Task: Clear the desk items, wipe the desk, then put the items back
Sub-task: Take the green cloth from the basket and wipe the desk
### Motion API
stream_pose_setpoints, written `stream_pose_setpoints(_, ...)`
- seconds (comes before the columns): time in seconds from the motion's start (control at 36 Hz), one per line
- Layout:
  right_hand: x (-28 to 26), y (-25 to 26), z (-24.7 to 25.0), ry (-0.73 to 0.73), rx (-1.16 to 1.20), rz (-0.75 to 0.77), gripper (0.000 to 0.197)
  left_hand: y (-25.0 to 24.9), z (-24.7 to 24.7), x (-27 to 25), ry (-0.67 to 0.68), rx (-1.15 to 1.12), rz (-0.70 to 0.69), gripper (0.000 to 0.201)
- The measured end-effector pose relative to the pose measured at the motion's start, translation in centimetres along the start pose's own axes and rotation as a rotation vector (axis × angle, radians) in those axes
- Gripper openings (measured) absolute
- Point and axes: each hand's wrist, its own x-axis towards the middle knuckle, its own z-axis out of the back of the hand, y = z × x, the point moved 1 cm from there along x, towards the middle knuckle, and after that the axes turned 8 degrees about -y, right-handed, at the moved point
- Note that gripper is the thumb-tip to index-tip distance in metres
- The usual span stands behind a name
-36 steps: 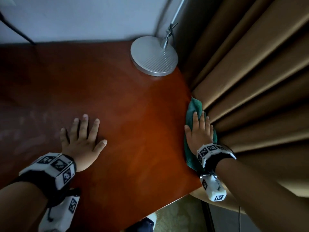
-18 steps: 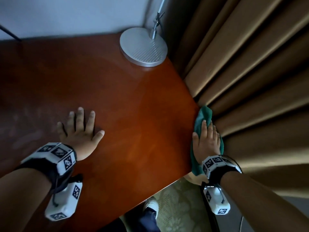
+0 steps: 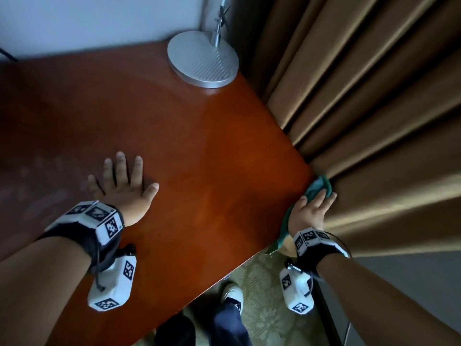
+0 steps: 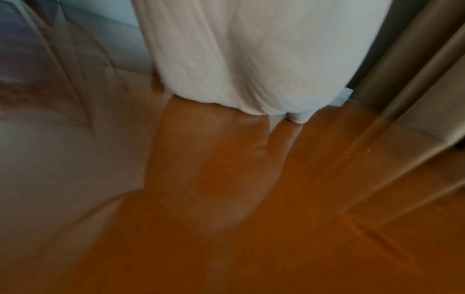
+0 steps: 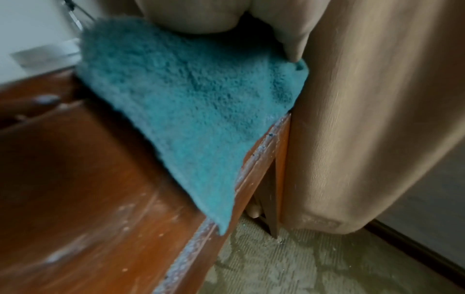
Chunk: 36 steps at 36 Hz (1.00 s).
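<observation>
The left hand (image 3: 124, 191) lay flat on the bench (image 3: 199, 146), fingers spread wide. The right hand (image 3: 309, 216) pressed the teal cloth (image 3: 320, 187) with straight fingers at the bench's right edge, against the curtain (image 3: 374, 121).

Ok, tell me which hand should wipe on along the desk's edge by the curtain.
Right. The right hand presses the teal cloth onto that edge of the desk, against the curtain. The left hand lies flat on bare wood, well apart from the cloth.

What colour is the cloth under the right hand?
Teal cloth, fluffy; clearest in the right wrist view.
</observation>
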Motion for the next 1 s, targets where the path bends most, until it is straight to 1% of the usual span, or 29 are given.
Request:
stream_pose_setpoints(0.03,-0.3,0.2,0.1,-0.002,0.036,-0.032,0.057,0.1,0.0,0.0,-0.003,-0.006,-0.005,0.068)
stream_pose_setpoints(0.17,-1.8,1.3,0.6,-0.064,0.157,-0.224,0.06,0.8,-0.1,0.2,-0.046,-0.069,-0.046,0.064)
stream_pose_setpoints(0.25,-2.5,1.4,0.5,-0.091,0.174,-0.263,0.06,1.5,0.4,-0.4,-0.089,-0.109,-0.086,0.061)
stream_pose_setpoints(0.31,-3.1,1.6,0.5,-0.093,0.17,-0.315,0.06,2.0,0.6,-0.9,-0.112,-0.124,-0.118,0.061)
stream_pose_setpoints(0.42,-4.6,2.7,0.8,-0.058,0.119,-0.43,0.043,2.8,0.8,-2.8,-0.138,-0.188,-0.167,0.06)
stream_pose_setpoints(0.47,-5.2,2.8,1.0,-0.011,0.094,-0.433,0.04,3.1,0.9,-4.0,-0.155,-0.23,-0.182,0.06)
stream_pose_setpoints(0.56,-5.9,2.4,1.2,0.131,0.109,-0.358,0.041,3.8,0.8,-5.5,-0.167,-0.286,-0.191,0.059)
stream_pose_setpoints(0.58,-6.1,2.4,1.3,0.154,0.096,-0.339,0.042,4.1,0.8,-5.9,-0.163,-0.304,-0.193,0.059)
stream_pose_setpoints(0.64,-6.5,2.5,1.5,0.15,0.069,-0.335,0.043,4.6,0.8,-6.8,-0.14,-0.323,-0.201,0.058)
stream_pose_setpoints(0.72,-7.2,3.3,2.1,0.051,0.039,-0.408,0.044,5.4,0.9,-7.8,-0.121,-0.302,-0.204,0.058)
stream_pose_setpoints(0.75,-7.3,3.5,2.4,0.051,0.03,-0.416,0.045,5.5,1.0,-8.0,-0.125,-0.294,-0.202,0.058)
stream_pose_setpoints(0.86,-7.8,3.5,3.2,0.095,-0.029,-0.388,0.049,6.4,1.1,-8.8,-0.143,-0.28,-0.205,0.058)
stream_pose_setpoints(1.0,-8.8,3.7,4.3,0.152,-0.054,-0.328,0.047,6.8,1.2,-9.6,-0.117,-0.246,-0.205,0.056)
